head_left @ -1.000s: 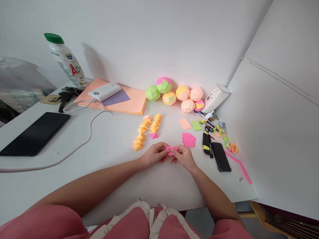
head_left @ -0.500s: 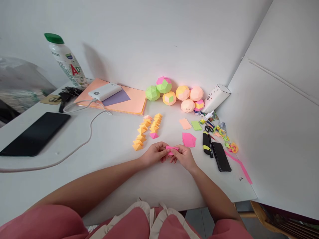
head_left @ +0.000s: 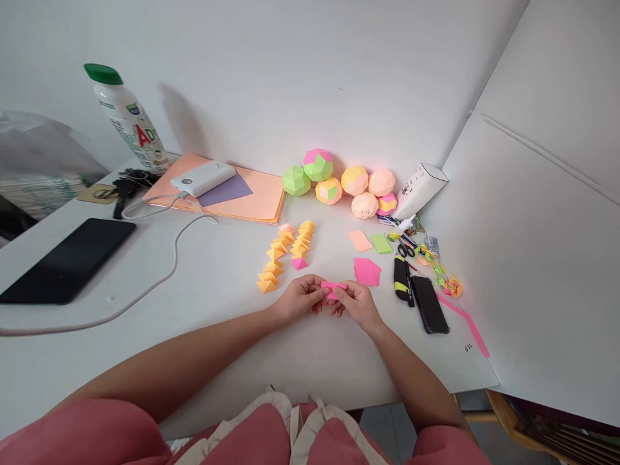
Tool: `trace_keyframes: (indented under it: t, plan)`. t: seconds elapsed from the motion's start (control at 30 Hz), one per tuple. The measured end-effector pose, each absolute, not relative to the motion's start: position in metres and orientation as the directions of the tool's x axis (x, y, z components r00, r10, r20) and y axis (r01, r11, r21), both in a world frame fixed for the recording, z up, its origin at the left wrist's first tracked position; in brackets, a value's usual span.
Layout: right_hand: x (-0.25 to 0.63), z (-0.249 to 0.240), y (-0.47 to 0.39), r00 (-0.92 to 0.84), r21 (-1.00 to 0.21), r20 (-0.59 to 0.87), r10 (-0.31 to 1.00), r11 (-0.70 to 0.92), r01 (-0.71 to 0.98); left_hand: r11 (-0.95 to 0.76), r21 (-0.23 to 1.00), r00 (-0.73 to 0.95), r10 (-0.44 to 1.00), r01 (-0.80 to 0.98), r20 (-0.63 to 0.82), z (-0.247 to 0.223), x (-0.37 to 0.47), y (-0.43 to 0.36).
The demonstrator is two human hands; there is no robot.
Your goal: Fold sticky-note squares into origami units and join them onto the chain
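Left hand (head_left: 301,299) and right hand (head_left: 357,303) both pinched on 1 folded pink paper piece (head_left: 333,286), held between them just above the white table (head_left: 232,284) (fingers closed narrow on its ends). Near, to the left: 2 rows of orange folded units (head_left: 285,252). Just beyond: pink paper sheets (head_left: 367,271).

**White desk in a white corner**

White table (head_left: 232,284) pushed into corner, plain white walls (head_left: 290,71) behind and right (head_left: 557,213). Soft daylight, faint shadows. Grey floor (head_left: 382,420) and wooden chair frame (head_left: 513,413) lower right.
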State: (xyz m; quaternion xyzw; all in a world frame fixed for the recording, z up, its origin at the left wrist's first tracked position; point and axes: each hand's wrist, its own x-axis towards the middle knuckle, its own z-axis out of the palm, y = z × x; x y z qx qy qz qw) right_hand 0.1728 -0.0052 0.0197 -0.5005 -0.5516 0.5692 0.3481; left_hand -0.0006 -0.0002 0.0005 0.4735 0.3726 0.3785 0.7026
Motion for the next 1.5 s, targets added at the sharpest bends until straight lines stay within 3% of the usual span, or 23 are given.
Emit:
trace_keyframes:
  t: [1.0, 1.5]
  plan:
    - [0.1734, 0.0169, -0.0063, -0.243, -0.977, -0.171, 0.955, -0.132, 0.170, 0.262, 0.948, 0.456, 0.876, -0.180, -0.155, 0.0000, -0.0013, 0.0002]
    - [0.1738, 0.0206, -0.0076, -0.243, -0.981, -0.138, 0.960, -0.098, 0.171, 0.296, 0.953, 0.551, 0.807, -0.065, -0.212, 0.0056, -0.0062, 0.0056]
